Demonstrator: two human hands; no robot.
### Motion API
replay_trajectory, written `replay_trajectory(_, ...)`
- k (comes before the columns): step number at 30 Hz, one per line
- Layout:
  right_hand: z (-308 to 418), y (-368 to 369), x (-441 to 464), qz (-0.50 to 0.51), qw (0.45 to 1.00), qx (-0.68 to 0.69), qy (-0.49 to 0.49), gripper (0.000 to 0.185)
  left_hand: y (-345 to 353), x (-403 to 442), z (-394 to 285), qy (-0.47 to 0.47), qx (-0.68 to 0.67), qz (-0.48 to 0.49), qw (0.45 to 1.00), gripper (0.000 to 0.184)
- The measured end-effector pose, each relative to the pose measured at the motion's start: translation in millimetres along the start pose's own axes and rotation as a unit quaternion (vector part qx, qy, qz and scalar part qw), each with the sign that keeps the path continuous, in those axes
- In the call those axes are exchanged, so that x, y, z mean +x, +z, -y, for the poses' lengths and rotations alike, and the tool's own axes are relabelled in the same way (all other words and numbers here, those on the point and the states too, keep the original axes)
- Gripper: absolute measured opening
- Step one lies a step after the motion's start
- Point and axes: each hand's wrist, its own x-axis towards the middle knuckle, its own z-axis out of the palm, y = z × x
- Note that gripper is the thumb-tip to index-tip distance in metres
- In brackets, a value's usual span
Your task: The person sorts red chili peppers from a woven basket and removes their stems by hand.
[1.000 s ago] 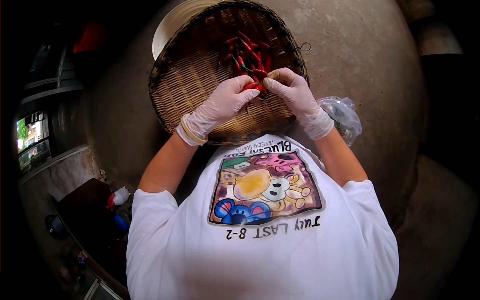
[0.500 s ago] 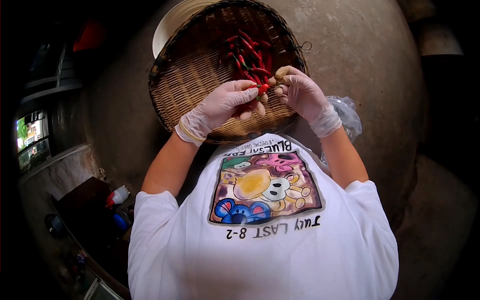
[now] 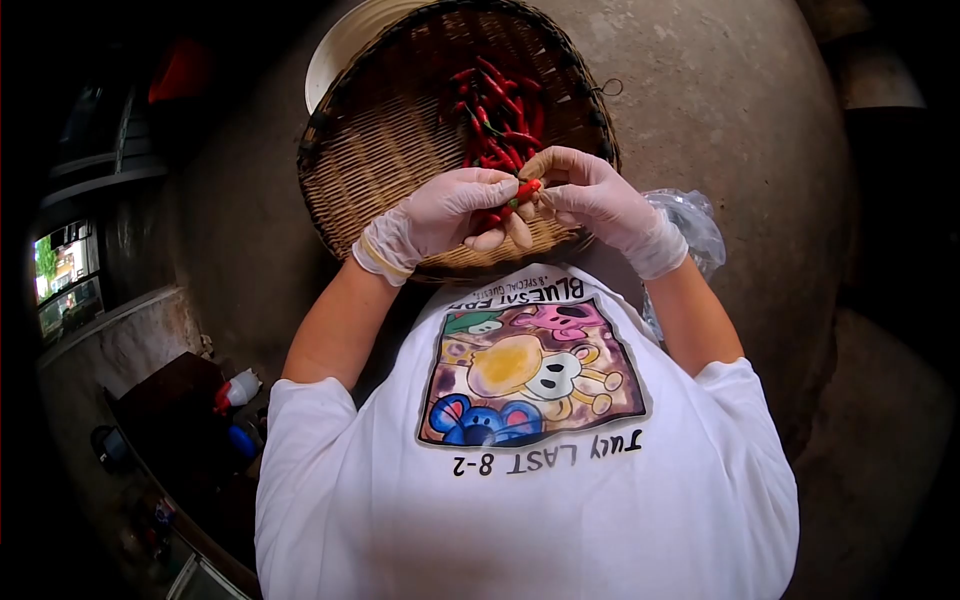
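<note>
My left hand (image 3: 500,205), palm turned up, pinches red peppers (image 3: 524,192) over the basket (image 3: 365,190); my right hand (image 3: 560,185) curls narrowly, fingertips against them.

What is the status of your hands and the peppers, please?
Left hand holding red peppers. Right hand at their tips. More peppers in basket. No obstruction visible.

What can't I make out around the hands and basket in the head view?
All in the head view:
- Full shape of the red pepper in the left hand: fingers cover it.
- Whether the right hand touches that pepper: too small.
- Contents of the plastic bag: crinkled film and the right wrist hide them.
- Inside of the pale container: behind the basket.
</note>
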Motion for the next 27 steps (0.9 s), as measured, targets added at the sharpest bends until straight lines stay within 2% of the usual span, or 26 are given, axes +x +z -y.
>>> replay_trajectory(6, -3.3, 14.2, -1.5, -0.097, 0.981, -0.145, -0.084, 0.021, -2.5, -0.1, 0.7, -0.016, -0.025, -0.003, 1.000, 0.031)
replay_trajectory(9, -10.7, 9.9, 0.0, -0.094, 0.977, -0.152, -0.118, 0.017, -2.9, -1.6, 2.1, -0.032, -0.052, 0.008, 0.998, 0.032)
replay_trajectory(18, -11.4, 4.5, 1.0, -0.072, 0.982, -0.142, -0.099, 0.017, -4.1, -0.1, 10.2, -0.042, -0.125, 0.070, 0.989, 0.034)
replay_trajectory(21, -12.8, 5.1, 0.7, -0.070, 0.992, -0.071, -0.077, 0.013, 4.1, -0.9, 7.7, -0.043, -0.104, 0.063, 0.992, 0.033)
replay_trajectory(22, -14.5, 5.7, 0.6, -0.031, 0.997, 0.045, -0.051, 0.014, 5.5, -0.3, 6.7, -0.038, -0.105, 0.078, 0.991, 0.032)
replay_trajectory(24, -20.1, 7.3, -0.5, 0.046, 0.961, 0.273, 0.001, 0.016, 7.3, 1.0, 6.2, -0.030, -0.109, 0.109, 0.988, 0.031)
replay_trajectory(27, -26.0, 10.8, -3.8, 0.064, 0.933, 0.353, -0.015, 0.014, 6.6, 2.0, 5.9, -0.031, -0.112, 0.088, 0.989, 0.030)
